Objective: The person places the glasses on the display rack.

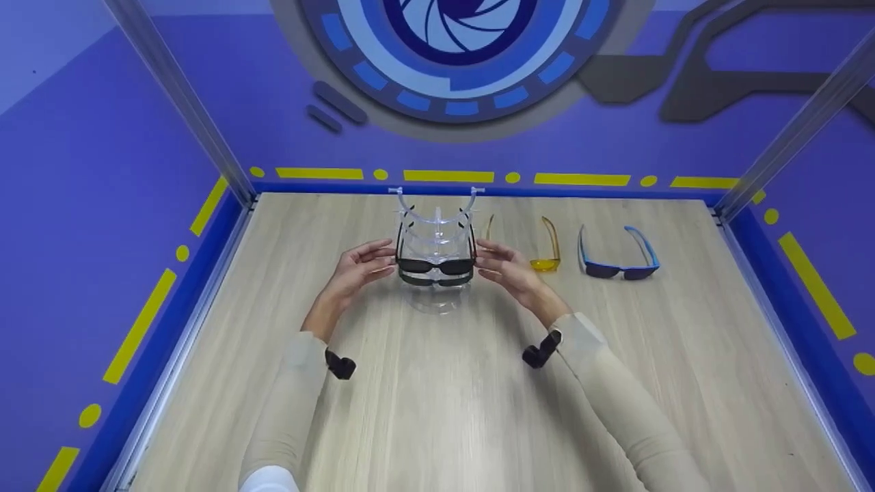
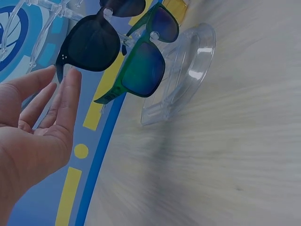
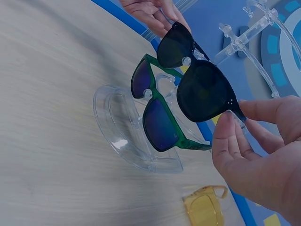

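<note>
A clear plastic display stand (image 1: 438,307) rises from the table with sunglasses at two levels. Black sunglasses (image 1: 418,266) are at the upper of these, lenses toward me, temples pointing back past the stand's post. My left hand (image 1: 357,270) pinches their left corner by the hinge, thumb and fingertips on either side of the temple. At the opposite hinge, my right hand (image 1: 511,270) pinches the other corner in the same way. Just below sit green-framed sunglasses (image 3: 160,125) with bluish lenses, resting on the stand. Above the black pair, the stand's upper arms (image 1: 437,220) hold no glasses.
Yellow glasses (image 1: 545,265) lie on the wooden table (image 1: 437,410) just right of the stand, partly behind my right hand. Farther right are blue sunglasses (image 1: 601,271) with dark lenses and unfolded temples. Blue printed panels (image 1: 225,137) wall in the back and both sides.
</note>
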Available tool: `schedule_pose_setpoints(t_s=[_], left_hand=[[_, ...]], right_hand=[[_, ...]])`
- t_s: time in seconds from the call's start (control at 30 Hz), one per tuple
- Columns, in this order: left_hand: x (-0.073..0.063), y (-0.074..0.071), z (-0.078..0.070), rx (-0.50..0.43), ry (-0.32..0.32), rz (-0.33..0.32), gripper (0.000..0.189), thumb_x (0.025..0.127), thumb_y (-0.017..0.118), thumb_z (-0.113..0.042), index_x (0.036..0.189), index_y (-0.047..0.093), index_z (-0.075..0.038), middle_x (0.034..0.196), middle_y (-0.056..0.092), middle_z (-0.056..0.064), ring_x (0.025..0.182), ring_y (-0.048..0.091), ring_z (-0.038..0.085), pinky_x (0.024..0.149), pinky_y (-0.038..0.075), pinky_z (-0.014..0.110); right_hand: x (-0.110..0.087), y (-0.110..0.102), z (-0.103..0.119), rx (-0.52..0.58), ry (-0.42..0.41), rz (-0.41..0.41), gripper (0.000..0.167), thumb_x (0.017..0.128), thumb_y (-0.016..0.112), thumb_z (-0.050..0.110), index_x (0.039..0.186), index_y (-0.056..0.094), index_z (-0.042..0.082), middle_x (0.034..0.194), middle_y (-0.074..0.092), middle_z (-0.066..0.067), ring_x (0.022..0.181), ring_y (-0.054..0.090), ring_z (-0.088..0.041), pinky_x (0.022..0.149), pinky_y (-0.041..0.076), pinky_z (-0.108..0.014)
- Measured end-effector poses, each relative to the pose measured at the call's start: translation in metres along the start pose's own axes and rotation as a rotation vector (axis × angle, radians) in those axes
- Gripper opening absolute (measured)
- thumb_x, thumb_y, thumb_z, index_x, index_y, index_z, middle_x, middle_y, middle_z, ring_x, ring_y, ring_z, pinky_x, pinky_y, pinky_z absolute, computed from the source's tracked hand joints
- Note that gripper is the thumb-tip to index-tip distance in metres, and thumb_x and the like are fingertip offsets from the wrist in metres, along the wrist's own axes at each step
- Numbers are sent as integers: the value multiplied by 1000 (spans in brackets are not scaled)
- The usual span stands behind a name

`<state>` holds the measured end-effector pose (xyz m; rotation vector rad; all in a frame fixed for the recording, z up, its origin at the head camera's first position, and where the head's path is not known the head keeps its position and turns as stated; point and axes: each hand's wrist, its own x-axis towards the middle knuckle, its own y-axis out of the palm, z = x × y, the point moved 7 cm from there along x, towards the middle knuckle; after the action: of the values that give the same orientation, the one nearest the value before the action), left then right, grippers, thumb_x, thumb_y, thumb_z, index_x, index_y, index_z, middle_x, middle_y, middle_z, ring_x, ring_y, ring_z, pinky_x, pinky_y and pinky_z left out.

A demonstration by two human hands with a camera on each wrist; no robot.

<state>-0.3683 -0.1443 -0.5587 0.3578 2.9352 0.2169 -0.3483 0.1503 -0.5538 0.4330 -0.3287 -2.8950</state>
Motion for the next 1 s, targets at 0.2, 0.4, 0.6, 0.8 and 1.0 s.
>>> schedule_pose_setpoints(t_s=[0.2,0.4,0.6,0.8,1.0], left_hand=[[-9,-11,5,4,-8,-16,49,99,63,0,147,51,2,135,65,20,105,72,13,94,61,29],[-21,-16,15,13,-30,-29,50,100,64,-5,147,51,0,135,67,16,107,72,12,94,61,29],[-35,-9,32,-25,-63,-7,51,100,64,-7,148,48,3,127,71,9,104,72,11,92,61,28],[-47,3,49,-13,-88,43,51,100,63,-6,147,48,6,128,71,13,101,72,10,95,61,32],[-56,16,53,44,-93,93,54,100,63,-8,148,44,9,125,72,11,103,71,13,106,55,48]], right_hand=[[-4,-13,-2,-29,20,-15,54,102,56,0,154,39,-3,137,60,-17,119,63,-20,120,43,-44],[-12,-25,-12,-35,54,-23,53,103,54,-1,153,40,-3,143,55,-21,113,63,-18,105,55,-30],[-22,-35,-22,-1,63,6,54,102,54,-2,154,38,-5,122,67,-5,111,64,-18,108,54,-33],[-37,-49,-34,-53,91,6,56,101,61,5,153,40,-1,130,64,-11,114,64,-18,121,41,-49],[-47,-61,-41,-91,90,25,58,100,63,6,153,40,-2,136,63,-13,117,66,-17,124,34,-53]])
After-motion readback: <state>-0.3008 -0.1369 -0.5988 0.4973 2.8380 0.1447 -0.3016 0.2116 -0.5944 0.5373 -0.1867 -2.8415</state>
